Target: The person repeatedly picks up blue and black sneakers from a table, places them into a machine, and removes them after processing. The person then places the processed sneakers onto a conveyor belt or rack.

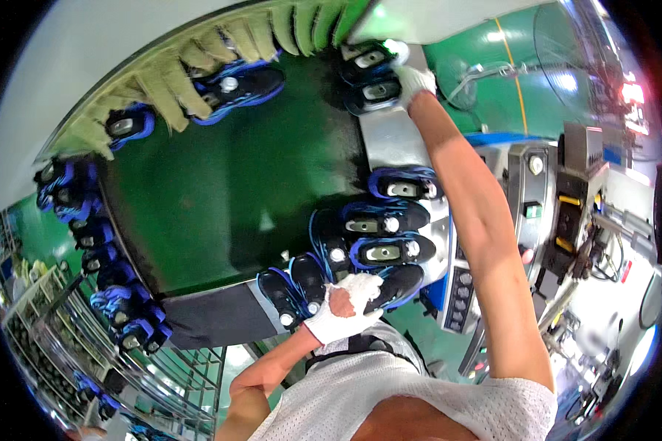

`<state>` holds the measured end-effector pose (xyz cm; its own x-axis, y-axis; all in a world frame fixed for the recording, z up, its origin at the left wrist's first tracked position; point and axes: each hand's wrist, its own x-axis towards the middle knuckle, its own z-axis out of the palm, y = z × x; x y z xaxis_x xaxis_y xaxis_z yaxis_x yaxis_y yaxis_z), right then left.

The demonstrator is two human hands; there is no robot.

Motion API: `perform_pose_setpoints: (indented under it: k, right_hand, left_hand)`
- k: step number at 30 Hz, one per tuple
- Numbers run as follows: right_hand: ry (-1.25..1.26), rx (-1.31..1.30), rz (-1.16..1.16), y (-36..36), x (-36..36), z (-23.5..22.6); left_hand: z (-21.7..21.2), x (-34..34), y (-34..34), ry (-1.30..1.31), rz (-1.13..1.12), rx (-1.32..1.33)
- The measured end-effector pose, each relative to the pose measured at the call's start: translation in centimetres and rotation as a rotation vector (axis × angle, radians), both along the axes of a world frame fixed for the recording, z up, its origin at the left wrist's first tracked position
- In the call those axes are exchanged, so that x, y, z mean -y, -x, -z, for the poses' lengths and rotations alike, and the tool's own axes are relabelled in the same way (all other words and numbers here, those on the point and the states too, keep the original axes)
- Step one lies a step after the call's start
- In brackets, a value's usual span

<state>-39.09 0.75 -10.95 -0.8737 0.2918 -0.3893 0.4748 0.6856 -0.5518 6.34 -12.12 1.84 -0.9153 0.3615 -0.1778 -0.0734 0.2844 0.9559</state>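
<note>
Now, in the head view, the right hand [417, 84], white-gloved, touches the nearer of two black shoes [381, 91] at the far right corner of the green belt [221, 191]; how tight its grip is, I cannot tell. The left hand [346, 305], also gloved, lies among the near-edge shoes [307, 275], its grip unclear too. More shoes sit beneath yellowish strips [165, 95].

two black shoes [375, 92] | far end, side by side | near-edge shoe [403, 285] | black, blue-edged, toe rightward
</note>
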Motion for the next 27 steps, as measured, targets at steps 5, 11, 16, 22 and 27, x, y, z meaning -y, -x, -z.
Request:
perform_pose_setpoints:
  k: [5,11,16,22,27]
  right_hand:
    - [0.527,-0.067,-0.017,-8.5,-1.9,-7.3]
    - [0.321,-0.231,-0.143,-25.8,-7.7,-18.4]
    - [0.418,-0.081,-0.009,-38.8,-14.8,-20.6]
    - [0.407,-0.111,0.132,-52.0,-21.7,-19.2]
    - [0.319,-0.088,0.289,-57.4,-24.4,-19.1]
  left_hand:
    - [0.2,-0.5,-1.4,-0.06,-0.01,0.067]
    - [-0.7,-1.8,-2.5,-0.031,-0.071,0.078]
    - [-2.0,-2.5,-2.5,0.072,-0.016,0.034]
    - [-8.2,-2.0,0.6,0.134,0.086,-0.127]
    - [-8.0,-3.6,12.7,0.293,0.041,-0.609]
